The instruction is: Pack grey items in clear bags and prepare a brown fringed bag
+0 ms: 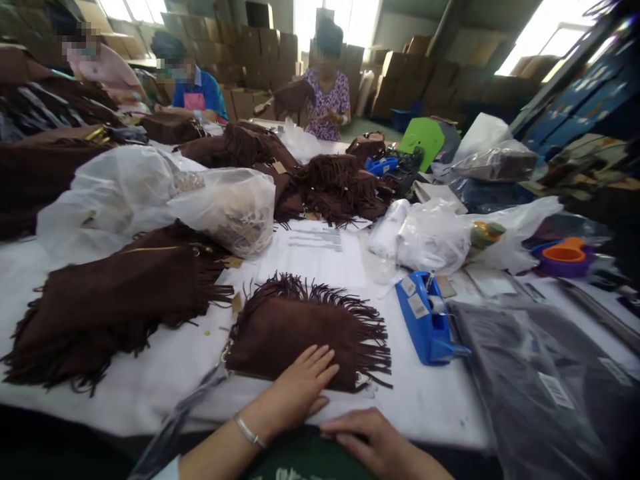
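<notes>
A dark brown fringed handbag [295, 333] lies flat on the white-covered table in front of me. My left hand [305, 380], with a silver bangle at the wrist, rests on its lower edge with fingers stretched out. Just right of it, my right hand [365, 433] hovers at the table's near edge, its fingers loosely extended and holding nothing that I can see. From the bag's left end, a strap wrapped in plastic [185, 407] runs down toward me. A tan tag [237, 305] sits beside the bag's left corner.
Left lies another brown fringed bag [125, 287], with clear plastic bags [225, 207] behind it. A blue tape dispenser [425, 320] and plastic-wrapped dark packages [540, 380] are on the right. Printed paper [315, 253] lies beyond the bag. Several people work across the table, before stacked cartons [260, 53].
</notes>
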### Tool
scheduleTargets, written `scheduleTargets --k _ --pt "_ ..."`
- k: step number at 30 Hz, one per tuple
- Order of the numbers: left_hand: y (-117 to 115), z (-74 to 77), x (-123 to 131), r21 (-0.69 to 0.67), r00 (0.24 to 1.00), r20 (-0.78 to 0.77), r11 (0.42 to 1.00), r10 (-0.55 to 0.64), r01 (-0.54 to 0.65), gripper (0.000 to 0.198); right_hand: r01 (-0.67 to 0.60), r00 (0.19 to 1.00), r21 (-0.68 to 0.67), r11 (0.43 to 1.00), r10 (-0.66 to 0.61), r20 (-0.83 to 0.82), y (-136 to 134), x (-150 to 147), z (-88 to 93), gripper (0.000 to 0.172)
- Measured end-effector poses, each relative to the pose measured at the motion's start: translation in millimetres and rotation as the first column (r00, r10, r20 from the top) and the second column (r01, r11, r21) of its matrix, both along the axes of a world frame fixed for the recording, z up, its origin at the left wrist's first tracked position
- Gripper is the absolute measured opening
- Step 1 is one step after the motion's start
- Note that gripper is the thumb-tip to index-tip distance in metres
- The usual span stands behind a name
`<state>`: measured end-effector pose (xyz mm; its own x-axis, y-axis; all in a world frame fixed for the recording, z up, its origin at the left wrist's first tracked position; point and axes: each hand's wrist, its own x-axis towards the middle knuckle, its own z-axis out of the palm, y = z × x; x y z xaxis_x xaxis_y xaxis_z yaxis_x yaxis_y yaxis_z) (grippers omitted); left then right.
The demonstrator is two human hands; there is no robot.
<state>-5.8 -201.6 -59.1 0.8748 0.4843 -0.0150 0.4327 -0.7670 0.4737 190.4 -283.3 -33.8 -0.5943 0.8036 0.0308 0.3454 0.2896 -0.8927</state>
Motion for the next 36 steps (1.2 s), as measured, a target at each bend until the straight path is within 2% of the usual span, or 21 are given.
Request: scheduleTargets --k 2,4,5,7,8,10,11,13,15,17,20,22,25,28,31,33,36 --pt "-4 9.0 -12 -0.020 0.995 0.099 1.000 0.004 -0.002 0.042 0.090 0.995 0.069 0.994 -0.093 0.040 1 5 13.1 0.036" --pt "-4 21.4 -34 0.004 0.971 0.217 0.995 0.096 -0.099 0.035 0.084 0.978 0.241 0.967 -0.126 0.168 14 -3 17.3 0.047" --pt "-3 25.6 -49 0.035 0.943 0.275 0.978 0.187 -0.204 0.033 0.043 0.960 0.298 0.954 -0.122 0.252 23 -9 14.7 0.056" --pt "-1 27.3 -85 0.098 0.845 0.344 0.880 0.408 -0.465 0.029 -0.058 0.913 0.351 0.935 -0.092 0.396 40 -25 1.4 0.072" --pt "-1 24.8 -105 0.120 0.789 0.347 0.810 0.507 -0.573 0.026 -0.098 0.889 0.373 0.923 -0.087 0.450 47 -31 -7.6 0.075" --pt "-4 14.4 -143 0.142 0.710 0.283 0.704 0.645 -0.696 0.030 -0.151 0.847 0.432 0.889 -0.108 0.520 56 -38 -25.8 0.073" --pt "-7 7.5 -159 0.140 0.696 0.229 0.684 0.681 -0.716 0.035 -0.162 0.832 0.465 0.870 -0.133 0.539 59 -37 -33.2 0.070" --pt "-14 -6.9 -181 0.122 0.695 0.135 0.684 0.706 -0.719 0.043 -0.167 0.810 0.521 0.837 -0.185 0.557 61 -28 -42.7 0.062" --pt "-21 -17.9 -189 0.105 0.693 0.084 0.686 0.716 -0.720 0.047 -0.178 0.797 0.545 0.819 -0.205 0.568 59 -14 -44.9 0.056" --pt "-26 -22.2 -187 0.109 0.690 0.057 0.683 0.721 -0.722 0.047 -0.173 0.784 0.544 0.821 -0.220 0.581 54 0 -41.5 0.055" --pt "-30 -16.6 -182 0.117 0.720 0.015 0.714 0.694 -0.691 0.039 -0.102 0.773 0.491 0.865 -0.242 0.587 43 9 -28.5 0.057" --pt "-34 -9.5 -183 0.099 0.748 -0.030 0.746 0.663 -0.658 0.032 -0.031 0.804 0.419 0.907 -0.226 0.549 37 2 -14.3 0.048" --pt "-41 -1.4 -189 0.094 0.727 -0.107 0.735 0.678 -0.672 0.026 -0.007 0.907 0.295 0.955 -0.118 0.404 41 -34 9.6 0.035" --pt "-47 3.0 -193 0.126 0.694 -0.172 0.715 0.699 -0.688 0.033 -0.148 0.965 0.254 0.956 0.084 0.247 57 -92 19.9 0.034" --pt "-49 8.6 -193 0.153 0.707 -0.228 0.742 0.670 -0.653 0.029 -0.326 0.934 0.298 0.897 0.257 0.249 73 -143 7.7 0.048" --pt "-49 14.4 -194 0.206 0.696 -0.242 0.737 0.676 -0.644 0.026 -0.390 0.902 0.326 0.861 0.286 0.324 79 -162 -6.1 0.055" --pt "-49 22.5 -197 0.275 0.652 -0.232 0.692 0.722 -0.668 0.027 -0.419 0.874 0.344 0.841 0.270 0.405 82 -164 -20.3 0.039"
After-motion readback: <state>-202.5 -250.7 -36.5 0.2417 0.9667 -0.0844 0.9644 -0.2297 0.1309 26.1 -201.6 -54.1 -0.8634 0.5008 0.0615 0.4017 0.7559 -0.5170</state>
